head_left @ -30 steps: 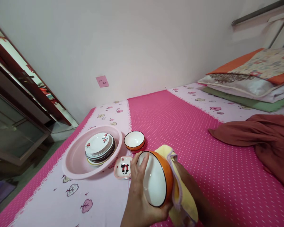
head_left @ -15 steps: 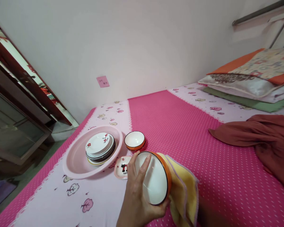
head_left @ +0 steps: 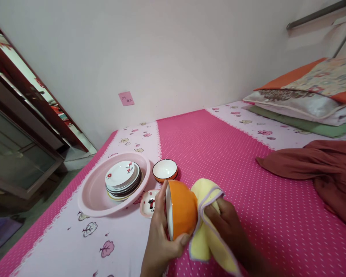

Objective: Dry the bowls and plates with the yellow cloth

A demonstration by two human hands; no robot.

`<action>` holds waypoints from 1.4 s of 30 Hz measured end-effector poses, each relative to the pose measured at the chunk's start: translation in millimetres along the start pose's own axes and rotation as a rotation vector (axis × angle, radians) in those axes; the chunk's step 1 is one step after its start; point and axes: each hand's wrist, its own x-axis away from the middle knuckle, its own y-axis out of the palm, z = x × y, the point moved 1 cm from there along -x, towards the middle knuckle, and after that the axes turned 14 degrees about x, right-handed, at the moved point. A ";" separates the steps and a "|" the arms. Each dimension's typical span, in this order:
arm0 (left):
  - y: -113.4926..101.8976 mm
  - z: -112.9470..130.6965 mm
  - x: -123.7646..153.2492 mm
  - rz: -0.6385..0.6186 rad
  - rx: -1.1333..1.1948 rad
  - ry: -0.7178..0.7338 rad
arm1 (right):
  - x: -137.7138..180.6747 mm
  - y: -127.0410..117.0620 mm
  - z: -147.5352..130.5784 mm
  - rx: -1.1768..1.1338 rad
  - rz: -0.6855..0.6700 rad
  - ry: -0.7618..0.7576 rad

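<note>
My left hand (head_left: 160, 238) grips an orange bowl (head_left: 181, 209) by its rim, tilted on edge so its orange outside faces right and its white inside faces left. My right hand (head_left: 226, 221) is closed on a yellow cloth (head_left: 203, 231) that lies against the bowl's outer side. Just beyond stand a second, smaller orange bowl (head_left: 165, 170) upright on the bed and a small square pink cat dish (head_left: 148, 202), partly hidden by my left hand.
A pink basin (head_left: 88, 192) at the left holds a stack of plates (head_left: 122, 179). The pink dotted bedsheet (head_left: 248, 184) spreads right, with a brown garment (head_left: 314, 165) on it and folded bedding (head_left: 308, 100) at the far right. A cabinet (head_left: 20, 138) stands left.
The bowl has turned in my left hand, from white inside facing me to orange outside showing. My right hand with the cloth has come up onto the bowl's outer side.
</note>
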 end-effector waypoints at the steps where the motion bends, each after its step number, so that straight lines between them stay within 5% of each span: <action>1: 0.5 0.6 -0.6 -0.005 0.103 -0.038 | 2.8 0.0 -1.3 0.008 0.012 -0.007; 6: 9.3 4.0 0.7 0.105 0.490 -0.184 | 9.2 9.1 5.9 0.195 0.115 -0.150; 10: 15.3 -6.1 3.8 0.269 0.792 -0.283 | 7.4 11.3 10.0 0.233 0.034 -0.176; 16: 17.2 -21.6 5.0 0.337 0.904 -0.340 | 18.3 6.9 8.6 0.199 0.052 -0.155; 20: 22.1 -16.8 1.7 0.229 0.823 -0.377 | 30.0 6.2 6.1 0.291 0.039 -0.331; 28: 12.1 -8.4 -3.7 0.048 0.070 -0.211 | 22.9 1.1 -22.3 0.406 -0.009 -0.524; 33: 10.9 -15.8 3.7 -0.117 -0.184 -0.088 | 7.3 -3.9 -14.2 0.212 0.044 -0.197; 38: 18.3 -12.6 4.9 -0.218 -0.368 -0.023 | -16.0 -6.0 10.7 -0.224 -0.180 0.284; 42: 24.5 -14.5 5.2 -0.248 -0.451 -0.003 | -21.3 -12.6 22.2 -0.370 -0.335 0.359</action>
